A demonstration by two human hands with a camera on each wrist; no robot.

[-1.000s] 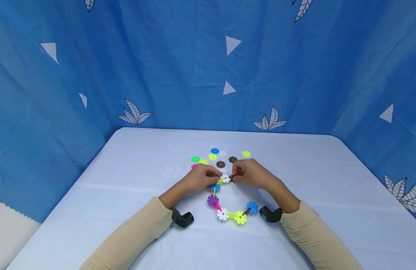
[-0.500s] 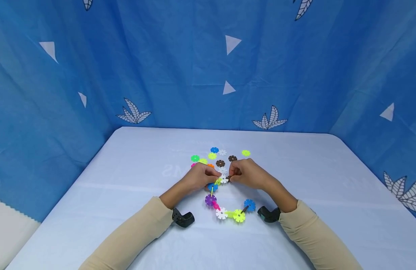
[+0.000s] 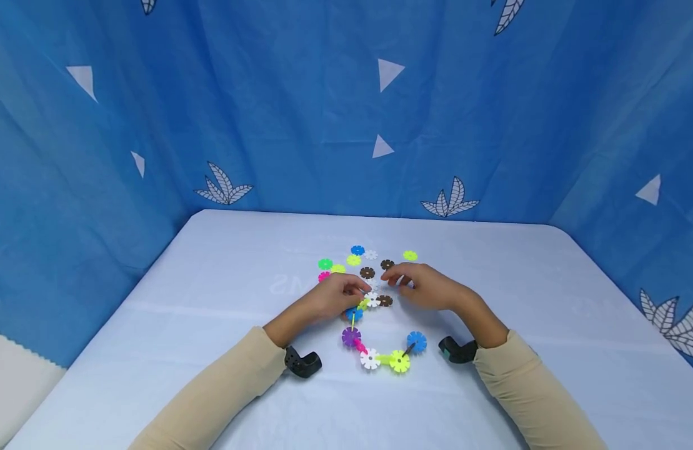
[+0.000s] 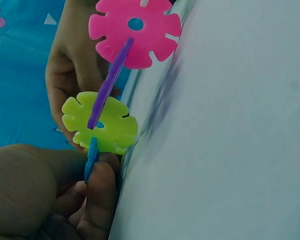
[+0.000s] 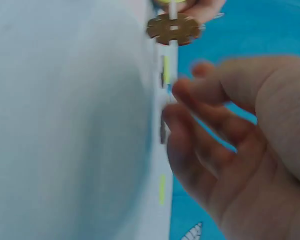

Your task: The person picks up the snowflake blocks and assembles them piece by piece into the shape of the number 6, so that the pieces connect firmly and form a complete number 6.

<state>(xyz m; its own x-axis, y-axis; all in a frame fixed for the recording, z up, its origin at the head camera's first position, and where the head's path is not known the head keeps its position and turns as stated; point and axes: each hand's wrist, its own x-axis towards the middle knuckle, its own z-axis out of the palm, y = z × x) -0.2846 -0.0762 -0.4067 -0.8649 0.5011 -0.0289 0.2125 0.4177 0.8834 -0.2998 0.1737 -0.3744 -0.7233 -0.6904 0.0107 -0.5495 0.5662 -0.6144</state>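
A chain of slotted snowflake discs curves over the white table, with a purple disc (image 3: 351,338) and a blue disc (image 3: 417,342) among its links. My left hand (image 3: 332,297) pinches the chain near its far end; the left wrist view shows thumb and fingers at a blue disc (image 4: 91,157) beside a yellow-green disc (image 4: 121,120). Just right of those fingers, a brown disc (image 3: 385,301) is slotted to a white disc (image 3: 372,300). My right hand (image 3: 427,289) hovers behind and right of the brown disc, fingers loosely bent and holding nothing.
Several loose discs lie beyond the hands, including a green one (image 3: 325,264), a brown one (image 3: 367,273) and a blue one (image 3: 357,250). A yellow-green disc (image 3: 410,255) lies apart at the right. Blue curtains (image 3: 324,112) stand around the table's back and sides.
My right hand has let go of the brown disc and drawn back to the right, its fingers spreading. The brown disc stays on the chain. My left hand keeps its pinch.
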